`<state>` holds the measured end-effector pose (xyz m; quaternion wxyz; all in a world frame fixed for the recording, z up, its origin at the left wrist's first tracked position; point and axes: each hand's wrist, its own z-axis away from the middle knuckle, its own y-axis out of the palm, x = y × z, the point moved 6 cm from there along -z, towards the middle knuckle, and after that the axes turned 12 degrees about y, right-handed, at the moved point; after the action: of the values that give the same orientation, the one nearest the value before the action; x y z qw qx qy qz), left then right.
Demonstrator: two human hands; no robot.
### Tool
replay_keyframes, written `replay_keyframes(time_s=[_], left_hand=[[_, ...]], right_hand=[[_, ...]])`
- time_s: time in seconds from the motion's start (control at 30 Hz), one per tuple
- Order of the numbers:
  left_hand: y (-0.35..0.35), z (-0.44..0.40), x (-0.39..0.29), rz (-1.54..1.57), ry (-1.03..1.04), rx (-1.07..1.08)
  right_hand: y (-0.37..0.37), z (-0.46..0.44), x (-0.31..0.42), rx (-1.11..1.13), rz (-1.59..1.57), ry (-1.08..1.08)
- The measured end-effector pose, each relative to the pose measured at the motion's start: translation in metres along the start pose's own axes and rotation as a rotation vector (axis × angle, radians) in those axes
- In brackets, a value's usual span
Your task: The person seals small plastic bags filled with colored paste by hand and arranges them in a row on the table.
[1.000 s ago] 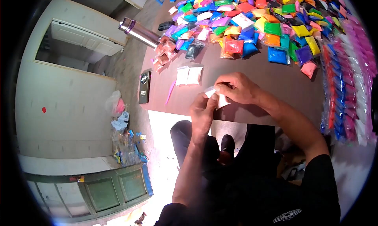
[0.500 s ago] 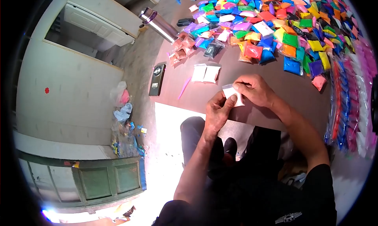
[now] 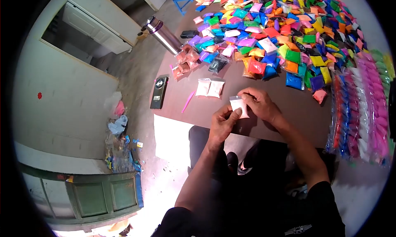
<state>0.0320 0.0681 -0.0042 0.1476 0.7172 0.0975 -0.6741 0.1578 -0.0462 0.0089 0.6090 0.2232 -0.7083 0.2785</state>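
Observation:
A small clear bag with white contents [image 3: 239, 107] is held up between my two hands over the table's front edge. My left hand [image 3: 223, 122] grips its lower part, thumb across the front. The fingers of my right hand [image 3: 258, 104] pinch its top right corner. To the left, two similar white bags [image 3: 209, 88] lie side by side on the brown table [image 3: 264, 125]. A pink stick-like tool [image 3: 188, 101] rests left of them.
A dark phone-like device [image 3: 159, 92] lies at the table's left edge. Behind it are brown packets [image 3: 186, 62] and a steel flask [image 3: 163, 34]. Many coloured packets [image 3: 268, 45] cover the back; strips of packets [image 3: 363, 113] hang over the right side.
The view has shifted. The bag has turned more upright and its white front shows more fully, with both hands still on it.

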Motion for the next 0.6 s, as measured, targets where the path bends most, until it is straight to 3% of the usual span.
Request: replay_keyframes(time_s=[0.17,0.4,0.47,0.53,0.6], left_hand=[[-0.007,0.019,-0.032,0.103,-0.009,-0.095],[-0.124,0.004,-0.039,-0.835,0.395,-0.319],[-0.148,-0.002,-0.044,-1.096,0.491,-0.325],[-0.171,-0.013,-0.032,-1.231,0.550,-0.297],[-0.179,-0.019,-0.028,-1.178,0.560,-0.281]], right_hand=[[-0.008,0.018,0.004,-0.056,0.120,0.005],[-0.014,0.057,0.021,-0.093,0.343,0.190],[-0.018,0.069,0.027,-0.318,0.559,0.004],[-0.017,0.088,0.025,-0.383,0.573,-0.028],[-0.015,0.111,0.039,-0.430,0.648,-0.135]])
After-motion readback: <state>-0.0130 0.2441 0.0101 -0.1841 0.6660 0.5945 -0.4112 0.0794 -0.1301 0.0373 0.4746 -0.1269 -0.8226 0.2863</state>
